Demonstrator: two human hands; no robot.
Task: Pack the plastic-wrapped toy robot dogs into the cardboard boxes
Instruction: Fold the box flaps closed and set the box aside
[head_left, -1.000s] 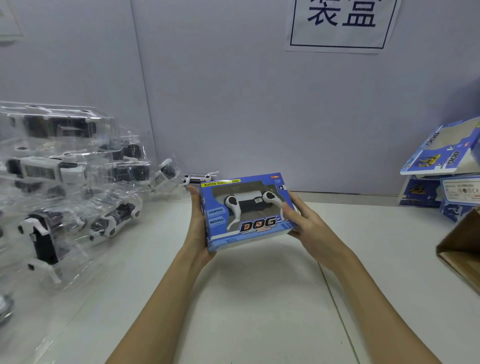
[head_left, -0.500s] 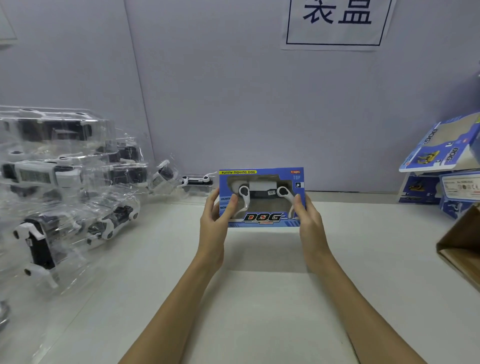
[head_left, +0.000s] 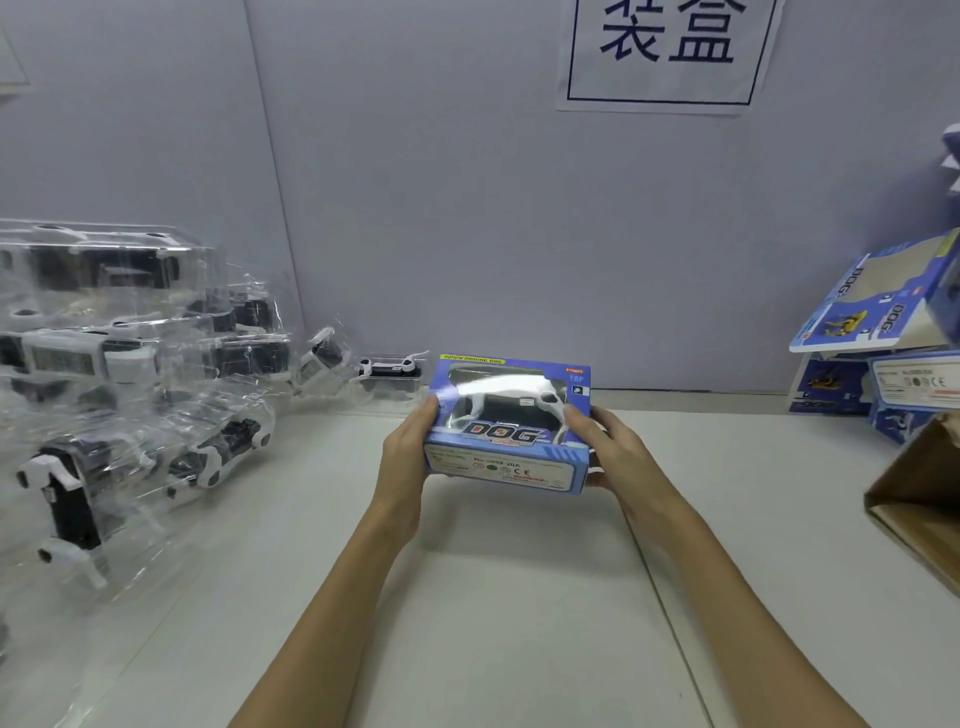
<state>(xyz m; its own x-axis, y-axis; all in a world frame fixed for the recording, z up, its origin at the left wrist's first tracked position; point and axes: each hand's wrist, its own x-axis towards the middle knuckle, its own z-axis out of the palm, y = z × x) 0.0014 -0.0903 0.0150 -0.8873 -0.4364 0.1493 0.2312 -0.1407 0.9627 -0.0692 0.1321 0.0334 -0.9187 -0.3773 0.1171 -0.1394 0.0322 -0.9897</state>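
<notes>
Left hand (head_left: 410, 457) and right hand (head_left: 613, 452) grip the ends of the filled blue box (head_left: 506, 431) above the desk (head_left: 467, 597), window facing up, probably for inspection.

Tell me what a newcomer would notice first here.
The blue box at centre, a toy dog behind its window, held above the table by the left hand and right hand. Next, the heap of wrapped dogs on the left, then the empty boxes stacked far right.
</notes>
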